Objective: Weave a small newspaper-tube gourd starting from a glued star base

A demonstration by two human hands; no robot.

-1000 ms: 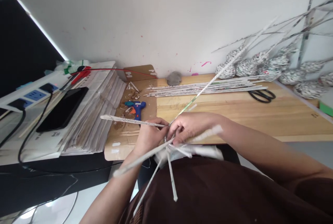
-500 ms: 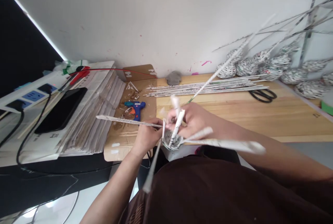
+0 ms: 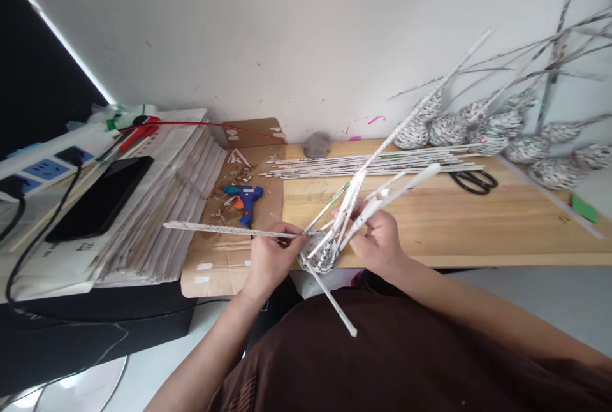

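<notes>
A small round basket (image 3: 319, 262) woven from rolled newspaper tubes sits at the table's front edge, tilted so that its opening faces me. My left hand (image 3: 276, 254) is closed on its left rim, thumb and fingers pinching where a long paper tube (image 3: 215, 229) juts left. Several upright tubes fan out from the basket toward the right. My right hand (image 3: 375, 240) is closed around the tubes on that side, its fingertips partly hidden behind a white paper tube (image 3: 392, 198). Another paper tube (image 3: 335, 303) points down toward my lap.
Loose paper tubes (image 3: 382, 162) lie in a bundle at the back, beside black-handled scissors (image 3: 473, 181). A blue glue gun (image 3: 247, 201) rests on cardboard (image 3: 215, 259). Left are a newspaper stack (image 3: 176, 201), a phone (image 3: 102, 198) and a power strip (image 3: 45, 169). Woven paper pieces (image 3: 447, 128) stand at the right.
My right hand has moved right and slightly down, away from the basket's far rim. Several tubes have swung to the right and upward, and the lower tube now points down to the right.
</notes>
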